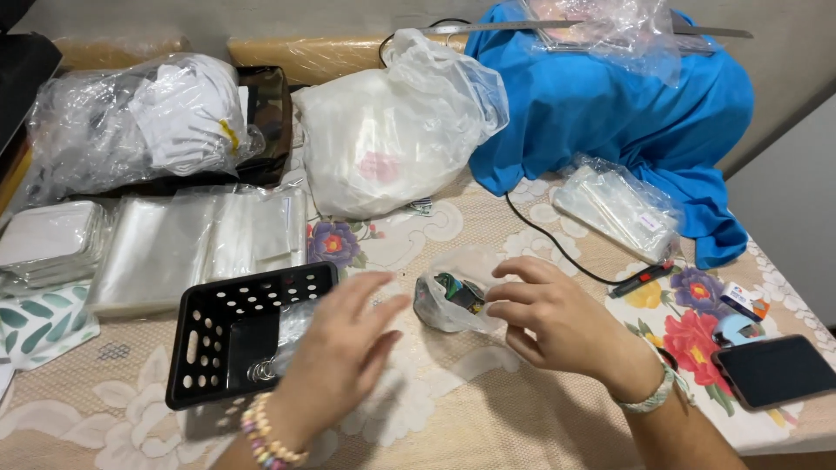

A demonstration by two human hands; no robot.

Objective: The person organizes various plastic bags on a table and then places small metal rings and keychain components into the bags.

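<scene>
**Small clear pouch being handled on the flowered counter**

The small clear pouch, crinkly thin plastic with a dark, green-tinged item showing inside, is lying on the counter between the two hands. The right hand is touching its edge with curled fingers, not clamping it. The left hand is hovering with fingers spread wide, holding nothing, just beside the black perforated basket. From the head view, the item already appears to be inside; whether the pouch is sealed I cannot tell. Glossy flat sleeves are lying stacked behind, near a soft white bag, blue cloth and a dark phone.
</scene>
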